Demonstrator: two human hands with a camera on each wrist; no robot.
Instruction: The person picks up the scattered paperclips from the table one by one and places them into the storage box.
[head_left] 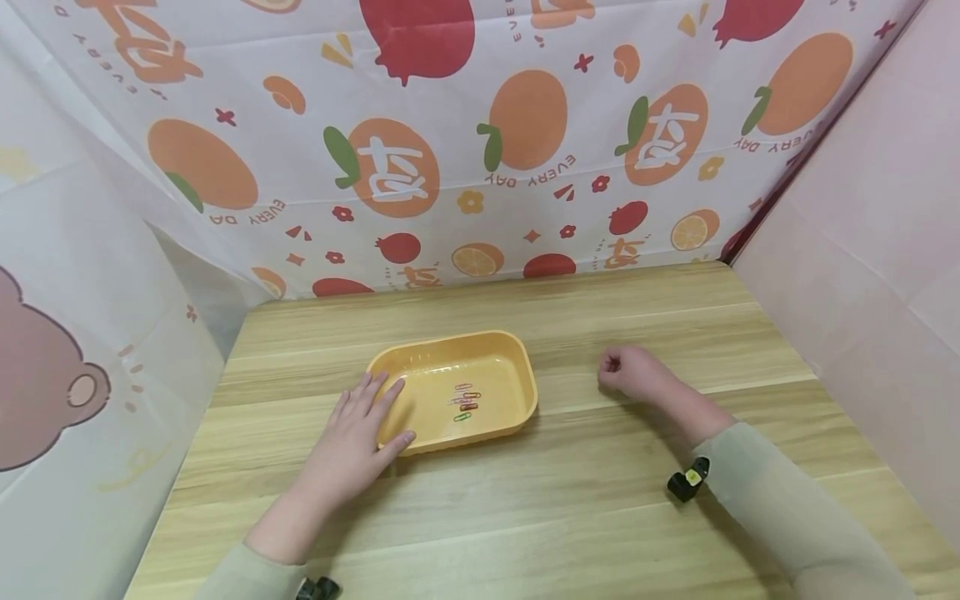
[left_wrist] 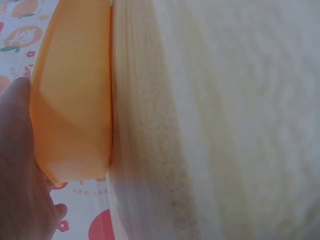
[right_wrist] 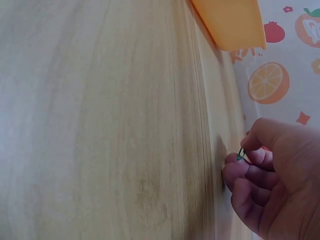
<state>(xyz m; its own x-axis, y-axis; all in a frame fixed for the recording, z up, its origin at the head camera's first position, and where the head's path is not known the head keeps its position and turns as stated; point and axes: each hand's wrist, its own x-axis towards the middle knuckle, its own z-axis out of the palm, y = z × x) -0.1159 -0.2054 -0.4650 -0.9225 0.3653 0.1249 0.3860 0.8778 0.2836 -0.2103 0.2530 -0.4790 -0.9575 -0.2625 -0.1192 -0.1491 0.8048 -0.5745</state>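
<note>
A yellow plastic tray (head_left: 525, 410) sits on the wooden table, with several small colored paper clips (head_left: 465, 402) clustered on its floor. My left hand (head_left: 358, 440) rests on the left end of the tray, fingers spread over the rim and the thumb at the near edge. In the left wrist view that hand lies against the tray's orange-looking side wall (left_wrist: 75, 100). To the right of the tray, low over the table, my right hand (head_left: 637, 375) has its fingers curled. The right wrist view shows a green paper clip (right_wrist: 241, 154) pinched between its thumb and fingertips.
The wooden table (head_left: 480, 517) meets a fruit-print cloth (head_left: 465, 200) at the back. Pale cloth walls (head_left: 862, 225) stand at both sides. A small black wrist camera (head_left: 686, 481) is strapped at the right cuff.
</note>
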